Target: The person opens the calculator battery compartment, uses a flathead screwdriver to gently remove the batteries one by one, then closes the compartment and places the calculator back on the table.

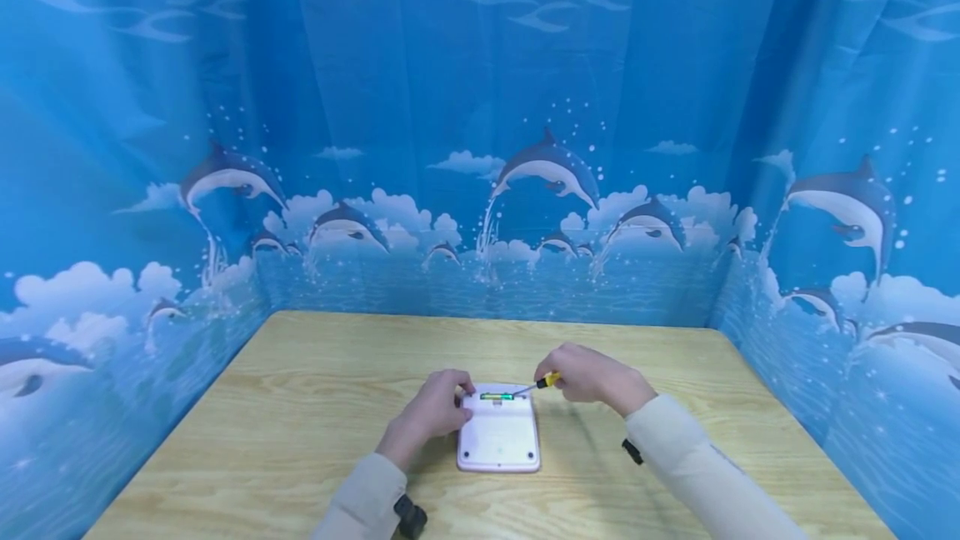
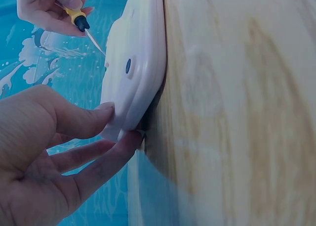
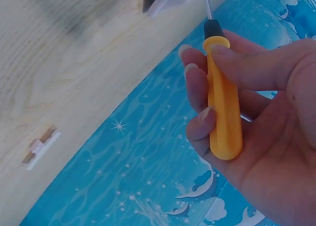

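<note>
A white calculator [image 1: 498, 436] lies face down on the table, its back showing dark round feet near the corners. In the open slot near its far edge sits a green and yellow battery [image 1: 497, 397]. My left hand [image 1: 438, 407] pinches the calculator's left edge, the thumb on top and fingertips at the underside, as the left wrist view shows. My right hand [image 1: 588, 375] grips a screwdriver with a yellow handle [image 3: 224, 102] and a black collar. Its metal shaft [image 2: 95, 42] points down to the battery's right end; the head view does not settle whether the tip touches.
Wooden table [image 1: 300, 440] surrounds the calculator. A small pale strip-like piece [image 3: 42, 148] lies on the wood near the table edge in the right wrist view. Blue dolphin-print curtains [image 1: 480, 107] hang behind the table and along both sides.
</note>
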The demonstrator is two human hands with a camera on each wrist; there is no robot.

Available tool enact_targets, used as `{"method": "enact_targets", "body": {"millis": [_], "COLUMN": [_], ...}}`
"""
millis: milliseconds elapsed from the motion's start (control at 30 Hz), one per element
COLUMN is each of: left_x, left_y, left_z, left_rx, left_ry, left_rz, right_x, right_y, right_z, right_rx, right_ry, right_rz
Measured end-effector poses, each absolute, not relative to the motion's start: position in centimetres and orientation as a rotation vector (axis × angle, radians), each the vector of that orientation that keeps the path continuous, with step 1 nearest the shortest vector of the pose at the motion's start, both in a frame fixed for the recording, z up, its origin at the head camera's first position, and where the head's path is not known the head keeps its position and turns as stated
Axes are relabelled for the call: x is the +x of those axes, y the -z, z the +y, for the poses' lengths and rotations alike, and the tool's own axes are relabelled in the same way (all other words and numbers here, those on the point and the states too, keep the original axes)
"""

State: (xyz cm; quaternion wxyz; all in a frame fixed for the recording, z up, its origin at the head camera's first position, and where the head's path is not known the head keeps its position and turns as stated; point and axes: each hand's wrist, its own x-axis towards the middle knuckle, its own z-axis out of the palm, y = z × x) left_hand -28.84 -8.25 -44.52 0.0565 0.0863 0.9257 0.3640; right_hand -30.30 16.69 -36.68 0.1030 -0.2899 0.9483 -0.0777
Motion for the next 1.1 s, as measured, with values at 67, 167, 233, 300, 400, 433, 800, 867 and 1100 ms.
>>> {"method": "enact_targets", "body": {"millis": [67,167,233,300,400,433,800,867,1100], "left_x": [-28.8,-28.8,-28.8,-28.8,-28.8,-28.8,-28.7,-28.7,-28.7], "left_y": [44.5,44.5,44.6,44.6,44.5,44.5,44.3,44.3,44.2], "left_z": [-8.3,-8.3,-8.3,-8.3,-8.3,-8.3,-8.2,-8.3,-8.3], "left_rx": [0.263,0.266,0.266,0.268,0.270,0.271,0.266,0.273,0.279], "left_ry": [-1.109,-1.109,-1.107,-1.105,-1.104,-1.104,-1.102,-1.103,-1.108], "left_rz": [2.807,2.806,2.809,2.812,2.815,2.817,2.810,2.806,2.791], "right_x": [-30.3,-30.2,-30.1,-29.9,-29.7,-29.6,-30.0,-30.1,-30.1], "right_y": [36.6,36.3,36.0,35.8,35.2,35.0,34.0,33.9,33.7], "right_z": [16.4,15.8,15.5,15.1,14.4,14.2,11.4,10.8,9.3], "right_rx": [-0.849,-0.836,-0.822,-0.798,-0.761,-0.755,-0.743,-0.719,-0.683], "right_ry": [0.199,0.150,0.120,0.096,0.051,0.028,-0.238,-0.281,-0.417], "right_rz": [2.806,2.820,2.827,2.833,2.835,2.836,2.859,2.854,2.851]}}
